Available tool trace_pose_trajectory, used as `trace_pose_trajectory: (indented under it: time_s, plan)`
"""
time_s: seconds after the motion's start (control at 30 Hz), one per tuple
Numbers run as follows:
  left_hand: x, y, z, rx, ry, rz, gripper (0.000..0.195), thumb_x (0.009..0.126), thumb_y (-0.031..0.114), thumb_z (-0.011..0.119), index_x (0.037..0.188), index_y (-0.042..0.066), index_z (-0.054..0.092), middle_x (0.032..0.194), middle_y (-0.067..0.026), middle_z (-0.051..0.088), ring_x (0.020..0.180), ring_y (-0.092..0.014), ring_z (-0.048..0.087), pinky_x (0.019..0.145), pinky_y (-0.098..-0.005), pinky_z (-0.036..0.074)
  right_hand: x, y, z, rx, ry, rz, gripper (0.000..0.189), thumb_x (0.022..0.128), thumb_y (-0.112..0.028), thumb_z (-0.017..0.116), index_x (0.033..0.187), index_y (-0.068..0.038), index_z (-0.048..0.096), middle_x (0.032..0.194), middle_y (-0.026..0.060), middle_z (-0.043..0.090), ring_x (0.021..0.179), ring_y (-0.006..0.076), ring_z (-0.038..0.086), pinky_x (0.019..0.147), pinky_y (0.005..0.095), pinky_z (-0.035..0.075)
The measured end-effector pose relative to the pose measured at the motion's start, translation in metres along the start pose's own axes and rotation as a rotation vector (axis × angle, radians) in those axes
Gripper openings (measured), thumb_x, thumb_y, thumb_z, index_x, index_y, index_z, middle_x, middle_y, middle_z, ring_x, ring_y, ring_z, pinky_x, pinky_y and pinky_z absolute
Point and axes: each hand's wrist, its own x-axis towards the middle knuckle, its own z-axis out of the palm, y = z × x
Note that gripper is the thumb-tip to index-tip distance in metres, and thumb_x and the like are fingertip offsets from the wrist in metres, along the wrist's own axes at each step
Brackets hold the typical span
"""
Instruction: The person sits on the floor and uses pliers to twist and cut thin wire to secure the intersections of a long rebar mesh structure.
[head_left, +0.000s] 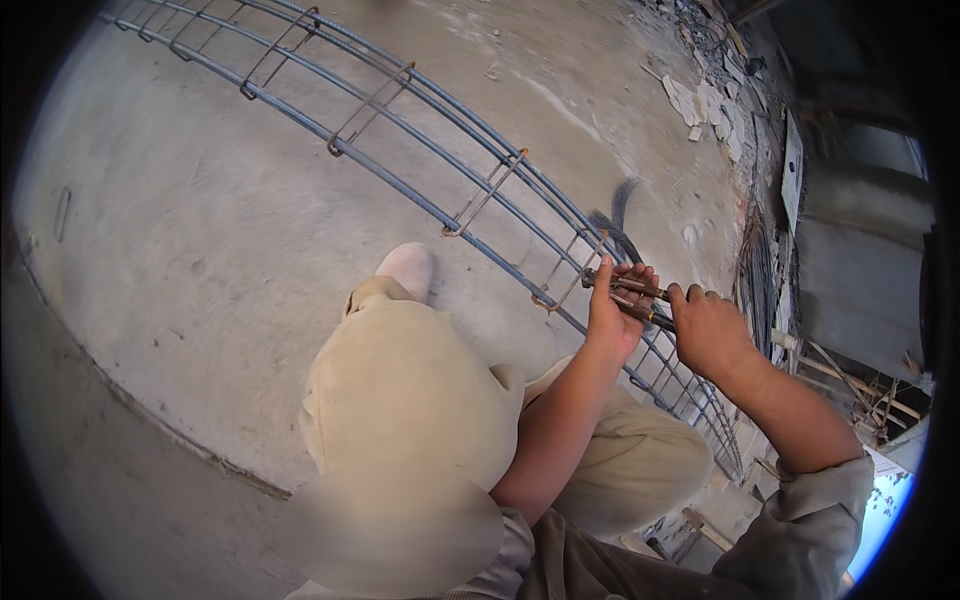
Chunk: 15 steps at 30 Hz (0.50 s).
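A long cage of steel reinforcing bars (390, 176) with bent wire stirrups (491, 191) runs diagonally across the view. My right hand (709, 326) is closed around the handles of pliers-like nippers (630, 289), whose head lies at the cage near a stirrup. Beside the tool's head, my left hand (619, 307) is held palm up, its thumb raised and its fingers partly curled under the tool; whether it grips anything cannot be told. A bundle of thin tie wire (621, 217) lies just beyond the cage, close to my hands.
Rubble and broken white pieces (709, 109) lie at the upper right. A long bundle of wire (756, 277) rests along that edge. A loose stirrup (61, 214) lies on the concrete floor (225, 300) at the left. Pieces of wood (709, 529) lie at the lower right.
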Motion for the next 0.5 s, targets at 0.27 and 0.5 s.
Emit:
trace_pose_trajectory:
  time_s: [0.27,0.5]
  plan:
    - [0.009,0.006,-0.003,-0.155,-0.06,-0.129,0.042,0.08,0.034,0.064,0.057,0.012,0.036,0.054,0.0022,0.033,0.052,-0.011,0.037,0.055,-0.0248,0.043,0.004,0.035,-0.028,1.013,-0.49,-0.052,0.047,0.079,-0.01,0.05,0.122,0.003,0.038,0.106,0.0215,0.053,0.086,0.0362,0.059,0.068,0.0436,0.05]
    - [0.009,0.001,-0.019,0.034,-0.197,-0.133,0.043,0.079,0.04,0.064,0.057,0.014,0.037,0.056,0.0015,0.042,0.062,-0.014,0.051,0.064,-0.0306,0.048,-0.013,0.031,0.041,2.559,-1.01,0.045,0.06,0.082,-0.014,0.049,0.135,-0.011,0.022,0.102,0.0191,0.051,0.072,0.0315,0.057,0.055,0.0397,0.049]
